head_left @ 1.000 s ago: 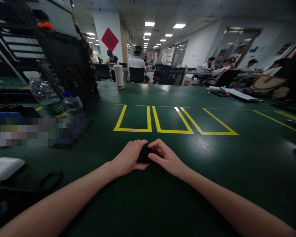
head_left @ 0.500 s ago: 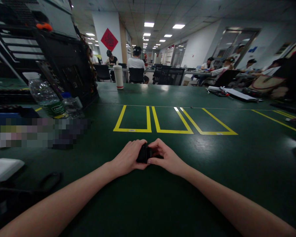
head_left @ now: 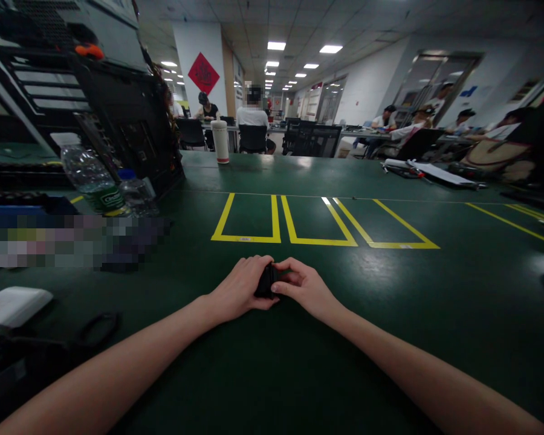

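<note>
A small black block-shaped object point(head_left: 265, 283) is between my two hands, just above or on the green table point(head_left: 272, 374); which of the two I cannot tell. My left hand point(head_left: 240, 284) wraps round its left side, thumb at the near side and fingers over the top. From the right, my right hand point(head_left: 306, 287) pinches the object's right end between thumb and fingertips. Much of the object is covered by the fingers, and its exact kind does not show. Beyond the hands, yellow tape outlines point(head_left: 321, 242) mark the tabletop.
Plastic bottles point(head_left: 93, 175) stand at the left beside a large black computer-like frame point(head_left: 131, 127). A white tumbler point(head_left: 220, 142) is at the far side. At the near left lie a white box point(head_left: 16, 305) and black cables point(head_left: 97, 329). Papers point(head_left: 444, 173) lie far right; people sit beyond.
My hands have come slightly closer together, and less of the black object's right end shows between them. The whole view has shifted a little.
</note>
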A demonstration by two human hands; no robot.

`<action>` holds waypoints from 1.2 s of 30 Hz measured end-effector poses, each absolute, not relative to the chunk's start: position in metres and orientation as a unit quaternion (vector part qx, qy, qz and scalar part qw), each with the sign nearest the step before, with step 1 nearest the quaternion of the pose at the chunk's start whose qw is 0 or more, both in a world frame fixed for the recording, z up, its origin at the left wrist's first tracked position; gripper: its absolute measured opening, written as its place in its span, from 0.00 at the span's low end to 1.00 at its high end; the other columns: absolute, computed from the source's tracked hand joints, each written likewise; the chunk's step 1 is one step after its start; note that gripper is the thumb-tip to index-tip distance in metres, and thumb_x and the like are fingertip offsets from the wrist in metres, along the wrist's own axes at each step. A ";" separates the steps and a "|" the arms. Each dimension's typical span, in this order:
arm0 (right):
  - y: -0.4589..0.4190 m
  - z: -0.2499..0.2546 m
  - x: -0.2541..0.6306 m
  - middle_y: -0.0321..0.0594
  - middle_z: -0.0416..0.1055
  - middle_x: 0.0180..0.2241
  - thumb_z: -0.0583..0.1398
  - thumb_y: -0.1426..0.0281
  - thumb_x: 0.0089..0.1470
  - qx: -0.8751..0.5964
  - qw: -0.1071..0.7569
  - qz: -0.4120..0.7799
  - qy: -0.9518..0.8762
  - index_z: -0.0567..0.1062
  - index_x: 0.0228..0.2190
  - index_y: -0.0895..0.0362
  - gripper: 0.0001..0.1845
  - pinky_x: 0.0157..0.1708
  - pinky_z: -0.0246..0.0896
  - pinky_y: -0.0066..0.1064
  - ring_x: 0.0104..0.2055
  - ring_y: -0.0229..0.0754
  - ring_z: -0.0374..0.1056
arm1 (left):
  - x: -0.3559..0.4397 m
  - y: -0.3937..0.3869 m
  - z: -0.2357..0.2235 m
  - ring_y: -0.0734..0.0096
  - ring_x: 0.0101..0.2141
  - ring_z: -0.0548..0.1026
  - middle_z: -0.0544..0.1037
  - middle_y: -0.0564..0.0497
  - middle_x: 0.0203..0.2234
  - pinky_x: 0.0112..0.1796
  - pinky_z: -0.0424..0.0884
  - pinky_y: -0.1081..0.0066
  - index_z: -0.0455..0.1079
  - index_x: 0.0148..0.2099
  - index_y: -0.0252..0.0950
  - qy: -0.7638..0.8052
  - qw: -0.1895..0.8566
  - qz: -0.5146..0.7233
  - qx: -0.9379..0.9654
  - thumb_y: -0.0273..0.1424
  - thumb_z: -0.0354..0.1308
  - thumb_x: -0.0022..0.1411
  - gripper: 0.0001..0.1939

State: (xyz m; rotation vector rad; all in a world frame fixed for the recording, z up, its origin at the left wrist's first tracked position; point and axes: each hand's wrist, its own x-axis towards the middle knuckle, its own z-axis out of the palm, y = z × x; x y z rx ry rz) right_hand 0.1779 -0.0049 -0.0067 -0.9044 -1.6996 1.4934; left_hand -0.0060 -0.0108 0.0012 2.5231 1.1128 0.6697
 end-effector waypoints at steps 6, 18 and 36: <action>-0.011 -0.005 0.174 0.38 0.69 0.36 0.57 0.67 0.49 -0.378 0.357 0.541 -0.661 0.69 0.38 0.55 0.12 0.39 0.63 0.36 0.39 0.41 0.67 | -0.006 -0.013 0.004 0.61 0.41 0.67 0.65 0.46 0.43 0.41 0.63 0.62 0.50 0.52 0.37 0.377 0.137 0.237 0.885 0.35 0.60 0.51 0.30; -0.034 -0.002 0.168 0.43 0.67 0.41 0.60 0.67 0.46 -0.400 0.373 0.649 -0.528 0.68 0.41 0.57 0.17 0.43 0.62 0.37 0.43 0.42 0.65 | -0.008 -0.034 0.006 0.59 0.41 0.67 0.65 0.45 0.43 0.43 0.63 0.59 0.50 0.52 0.36 0.371 0.118 0.240 0.889 0.36 0.60 0.50 0.31; -0.046 -0.013 0.156 0.39 0.68 0.40 0.60 0.67 0.45 -0.364 0.412 0.576 -0.604 0.69 0.39 0.56 0.16 0.44 0.58 0.36 0.43 0.40 0.63 | -0.010 -0.051 -0.008 0.58 0.43 0.67 0.66 0.46 0.43 0.43 0.60 0.58 0.52 0.52 0.37 0.414 0.096 0.297 0.855 0.34 0.61 0.47 0.31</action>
